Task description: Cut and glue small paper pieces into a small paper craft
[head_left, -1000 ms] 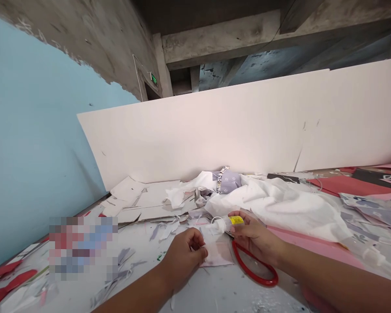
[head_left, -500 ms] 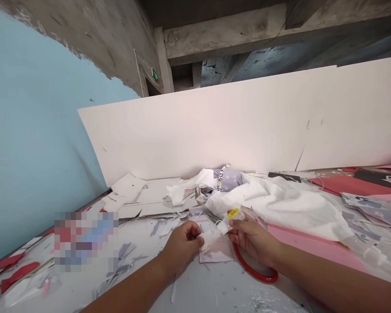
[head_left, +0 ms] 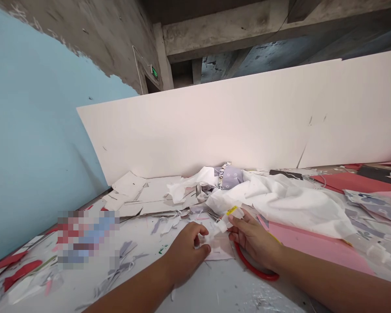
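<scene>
Head camera view is showing two bare hands working close together over a cluttered pale counter (head_left: 230, 289). The right hand (head_left: 250, 234) is gripping a small clear bottle (head_left: 230, 217), its thumb and fingers closing round the body, with a yellow label (head_left: 232, 210) showing at the upper end. The bottle is tilting, its white-capped end pointing down and leftward, so that it is lying between the two hands, within the right hand's grasp and just beside the left hand's fingertips. The left hand (head_left: 189, 245) is curling, its thumb and forefinger standing a narrow gap apart and opening toward the bottle's tip; the clear tip is blurring there, so I cannot tell whether the fingers are touching it.

Beneath the bottle and beside the left thumb, a pale pink piece (head_left: 220, 254) is lying flat on the counter. A red loop handle (head_left: 256, 269) is curving out from below the right hand, its upper part hiding behind the fingers. Beyond the hands, a crumpled white cloth (head_left: 280, 198) is spreading next to a grey-lilac patterned bundle (head_left: 233, 177), while flat cardboard pieces (head_left: 163, 193) are resting farther left. A pink sheet (head_left: 319, 245) is lying behind the right forearm, and a tall white board (head_left: 215, 130) is standing along the back.
</scene>
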